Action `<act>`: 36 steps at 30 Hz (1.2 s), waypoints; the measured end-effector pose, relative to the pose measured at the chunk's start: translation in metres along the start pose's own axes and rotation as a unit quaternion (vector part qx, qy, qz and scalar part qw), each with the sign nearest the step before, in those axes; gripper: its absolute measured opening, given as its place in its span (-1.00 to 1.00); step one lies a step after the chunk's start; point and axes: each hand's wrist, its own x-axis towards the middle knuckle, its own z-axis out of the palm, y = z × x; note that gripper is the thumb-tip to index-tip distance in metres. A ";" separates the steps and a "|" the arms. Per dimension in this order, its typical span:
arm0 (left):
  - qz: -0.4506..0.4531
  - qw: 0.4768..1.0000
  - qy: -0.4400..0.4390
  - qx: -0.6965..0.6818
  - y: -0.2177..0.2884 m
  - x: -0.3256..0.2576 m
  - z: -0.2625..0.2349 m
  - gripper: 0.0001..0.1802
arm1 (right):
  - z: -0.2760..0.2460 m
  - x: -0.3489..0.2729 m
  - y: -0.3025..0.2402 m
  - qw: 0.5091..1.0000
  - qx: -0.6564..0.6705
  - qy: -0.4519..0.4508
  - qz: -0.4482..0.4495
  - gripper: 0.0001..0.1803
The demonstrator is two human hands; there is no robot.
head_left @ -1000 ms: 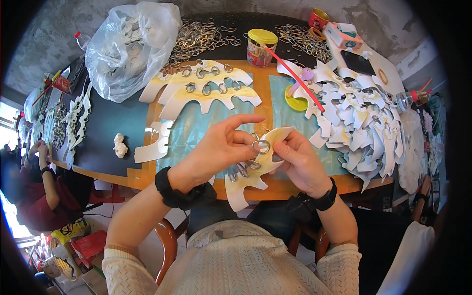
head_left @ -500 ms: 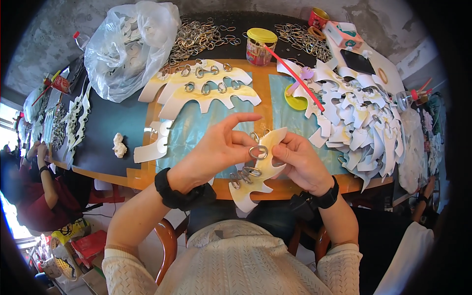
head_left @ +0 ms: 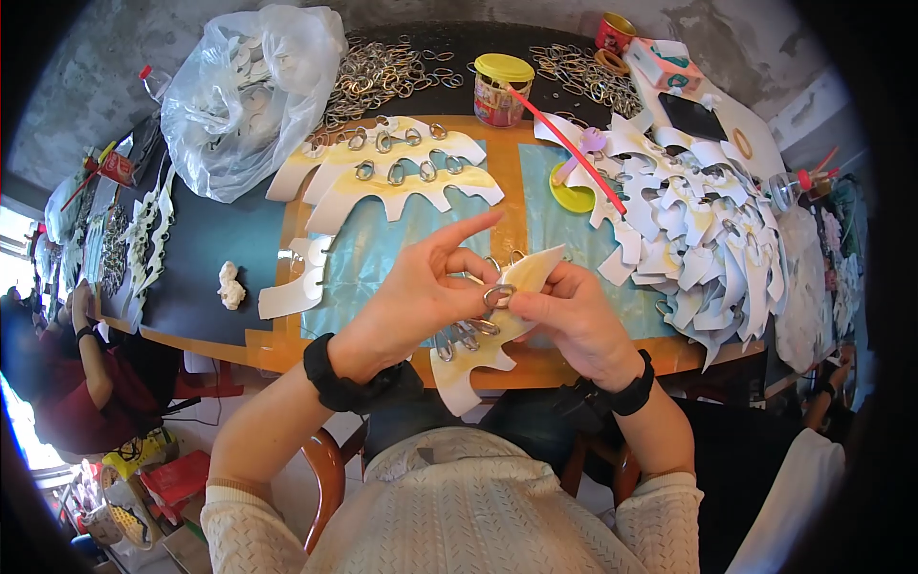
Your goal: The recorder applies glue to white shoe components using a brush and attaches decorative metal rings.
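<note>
A white scalloped strip (head_left: 466, 368) with yellowish glue smears hangs tilted over the table's front edge between my hands. Several metal rings sit along its notched edge. My right hand (head_left: 579, 320) grips its upper part, thumb on the near face. My left hand (head_left: 435, 287) pinches an oval metal ring (head_left: 498, 296) against the strip between thumb and a bent finger, with the index finger stretched out. The right thumb tip is close beside that ring. Beyond my left hand, similar strips (head_left: 349, 203) with rings along their edges lie on blue sheeting.
At the back left stands a clear plastic bag (head_left: 249, 105) of pale pieces, beside a heap of metal rings (head_left: 378, 77). A yellow-lidded tub (head_left: 503, 91) is at the back middle. White strips (head_left: 708, 230) pile up on the right. A red stick (head_left: 569, 148) lies near a yellow-green lid (head_left: 572, 191). Another person (head_left: 91, 373) works at far left.
The strip has swung slightly, its lower end shifting left. My right thumb has moved left, closer to the ring pinched in my left hand.
</note>
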 end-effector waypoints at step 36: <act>0.207 0.966 0.119 0.094 -0.008 -0.007 0.016 -0.13 | 0.009 0.012 0.004 0.990 0.137 -0.014 -0.020 -0.66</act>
